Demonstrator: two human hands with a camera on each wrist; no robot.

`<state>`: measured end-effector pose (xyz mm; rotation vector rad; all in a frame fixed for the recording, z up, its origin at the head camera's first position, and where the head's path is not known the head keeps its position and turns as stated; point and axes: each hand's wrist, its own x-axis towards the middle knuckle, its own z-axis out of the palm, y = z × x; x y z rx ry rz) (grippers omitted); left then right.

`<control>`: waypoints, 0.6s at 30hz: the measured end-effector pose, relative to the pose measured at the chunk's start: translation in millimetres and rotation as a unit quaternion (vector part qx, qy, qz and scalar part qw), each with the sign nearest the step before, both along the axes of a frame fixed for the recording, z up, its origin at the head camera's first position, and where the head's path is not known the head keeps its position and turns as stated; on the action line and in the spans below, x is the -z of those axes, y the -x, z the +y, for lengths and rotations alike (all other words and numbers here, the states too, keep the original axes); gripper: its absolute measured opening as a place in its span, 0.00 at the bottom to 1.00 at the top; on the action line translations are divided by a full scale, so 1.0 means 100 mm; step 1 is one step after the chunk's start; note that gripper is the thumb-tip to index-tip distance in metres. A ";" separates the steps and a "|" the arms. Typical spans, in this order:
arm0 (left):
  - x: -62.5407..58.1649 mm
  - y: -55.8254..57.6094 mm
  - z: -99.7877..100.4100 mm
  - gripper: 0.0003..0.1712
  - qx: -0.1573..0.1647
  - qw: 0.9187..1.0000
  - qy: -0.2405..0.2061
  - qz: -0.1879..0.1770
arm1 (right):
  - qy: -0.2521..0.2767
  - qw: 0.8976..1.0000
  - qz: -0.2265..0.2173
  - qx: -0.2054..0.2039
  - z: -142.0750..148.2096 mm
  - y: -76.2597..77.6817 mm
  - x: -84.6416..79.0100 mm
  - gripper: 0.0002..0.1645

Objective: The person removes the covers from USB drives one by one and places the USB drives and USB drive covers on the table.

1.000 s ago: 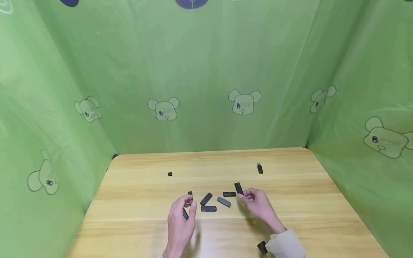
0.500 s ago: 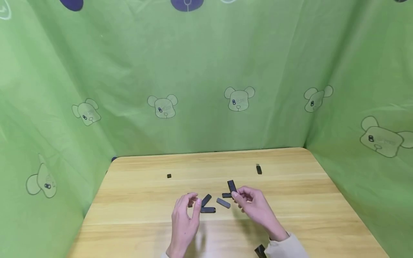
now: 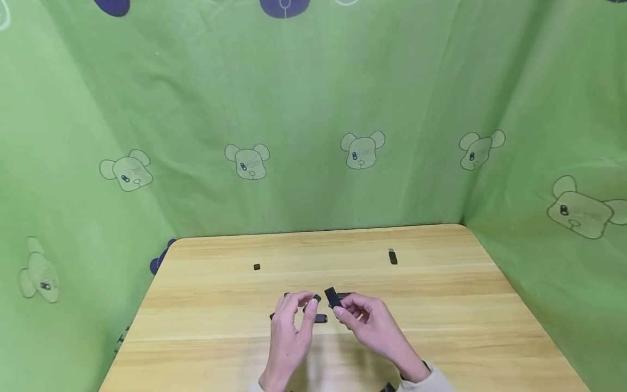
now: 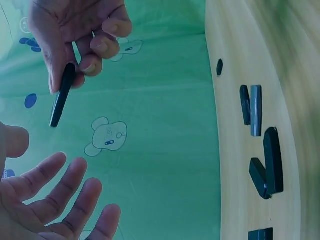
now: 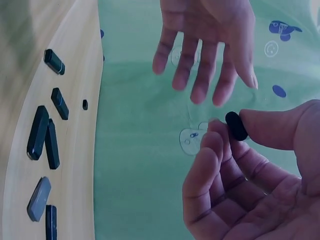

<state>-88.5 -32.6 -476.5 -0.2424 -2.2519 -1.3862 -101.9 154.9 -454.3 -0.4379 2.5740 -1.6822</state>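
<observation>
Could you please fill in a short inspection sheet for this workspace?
Surface: wood-grain table with rounded far corners.
Job's things: a black stick held above the table; on it, one grey stick and five dark sticks in the right wrist view; farther off, a stick with a metal plug.
Clutter: small black square piece, lying apart.
Grippers: right hand pinches the black stick; left hand holds nothing, fingers spread.
Cables: nothing seen.
Surroundings: green curtain printed with bear faces.
</observation>
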 end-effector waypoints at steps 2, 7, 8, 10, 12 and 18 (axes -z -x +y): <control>-0.01 0.00 0.00 0.08 0.008 1.000 -0.007 -0.004 | -0.007 1.000 0.008 -0.005 -0.04 -0.02 -0.01 0.08; 0.00 0.01 0.00 0.07 0.027 1.000 -0.014 0.005 | -0.021 0.999 0.014 -0.023 -0.12 -0.07 -0.02 0.09; 0.00 0.01 0.00 0.06 0.030 0.999 -0.016 0.007 | -0.023 0.999 0.017 -0.025 -0.13 -0.08 -0.02 0.09; 0.01 0.02 0.01 0.06 0.037 0.999 -0.021 0.006 | -0.027 0.999 0.020 -0.027 -0.14 -0.10 -0.02 0.09; 0.01 0.01 0.02 0.06 0.044 0.999 -0.032 -0.001 | -0.032 0.999 0.021 -0.028 -0.15 -0.11 -0.02 0.09; 0.00 0.00 0.01 0.04 0.075 0.995 -0.063 -0.035 | -0.033 0.999 0.020 -0.034 -0.17 -0.13 -0.03 0.09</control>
